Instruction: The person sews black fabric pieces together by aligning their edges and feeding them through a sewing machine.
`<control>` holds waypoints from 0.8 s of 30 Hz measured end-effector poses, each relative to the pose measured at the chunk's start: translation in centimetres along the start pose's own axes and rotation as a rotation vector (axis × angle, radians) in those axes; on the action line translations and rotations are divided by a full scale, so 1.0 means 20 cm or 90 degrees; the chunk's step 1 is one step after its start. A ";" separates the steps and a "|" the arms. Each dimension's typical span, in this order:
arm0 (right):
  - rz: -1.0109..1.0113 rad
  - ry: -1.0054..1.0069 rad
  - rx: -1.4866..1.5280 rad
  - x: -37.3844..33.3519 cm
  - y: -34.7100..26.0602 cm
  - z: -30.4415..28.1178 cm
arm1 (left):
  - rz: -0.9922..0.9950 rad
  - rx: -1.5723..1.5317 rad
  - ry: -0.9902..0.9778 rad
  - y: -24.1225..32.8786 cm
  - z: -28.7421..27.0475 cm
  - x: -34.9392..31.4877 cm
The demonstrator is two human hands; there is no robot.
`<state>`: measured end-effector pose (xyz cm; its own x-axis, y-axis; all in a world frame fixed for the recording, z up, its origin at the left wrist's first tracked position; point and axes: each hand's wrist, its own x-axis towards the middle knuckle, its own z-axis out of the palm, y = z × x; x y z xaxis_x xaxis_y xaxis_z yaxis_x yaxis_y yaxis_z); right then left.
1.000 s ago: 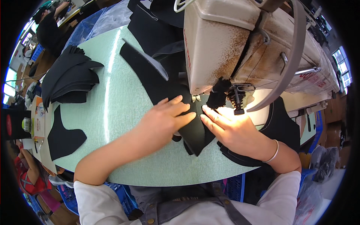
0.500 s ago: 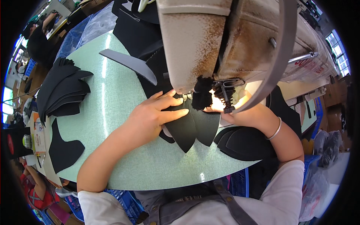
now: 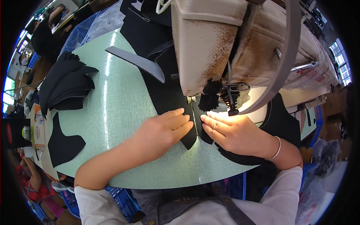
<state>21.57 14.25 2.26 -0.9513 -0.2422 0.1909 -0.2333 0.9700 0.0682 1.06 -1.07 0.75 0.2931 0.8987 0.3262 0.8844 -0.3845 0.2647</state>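
Two black pointed fabric pieces lie side by side below the needle area of a sewing machine (image 3: 208,41). A thin light seam line runs between them. My left hand (image 3: 165,127) rests on the left piece (image 3: 190,142), its fingers stretched out and close together. On the right piece (image 3: 205,138), the fingertips of my right hand (image 3: 238,133) lie flat, near the seam. Both hands are open and press from above. The metal presser foot (image 3: 192,99) sits just beyond my fingertips, partly hidden by the machine head and a fuzzy black pad (image 3: 210,95).
Stacked black cut pieces (image 3: 65,86) lie on the green table (image 3: 123,157) at the left, with one single piece (image 3: 65,144) nearer. A grey strip (image 3: 137,62) lies behind my left hand. More black pieces (image 3: 240,155) sit under my right wrist. A curved grey bar (image 3: 283,63) arches at the right.
My right hand has come out from beside the machine toward me and onto the right piece. My left fingers have drawn together and moved slightly nearer. The view has shifted a little.
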 end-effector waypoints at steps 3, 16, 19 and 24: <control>-0.005 0.016 -0.008 0.00 0.00 0.01 | -0.008 0.023 0.015 0.01 0.01 0.01; 0.109 -0.004 -0.061 0.02 0.08 0.08 | -0.011 0.030 0.038 -0.10 0.03 0.02; 0.064 0.157 -0.116 0.03 0.15 0.16 | -0.009 0.026 0.053 -0.12 0.04 0.04; 0.218 0.038 0.185 0.04 0.18 0.12 | -0.029 0.037 0.052 -0.15 0.04 0.04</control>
<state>19.52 17.57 0.38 -0.9723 0.1005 0.2110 0.0371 0.9578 -0.2851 -1.08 0.90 -0.44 0.2230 0.8939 0.3888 0.9166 -0.3281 0.2286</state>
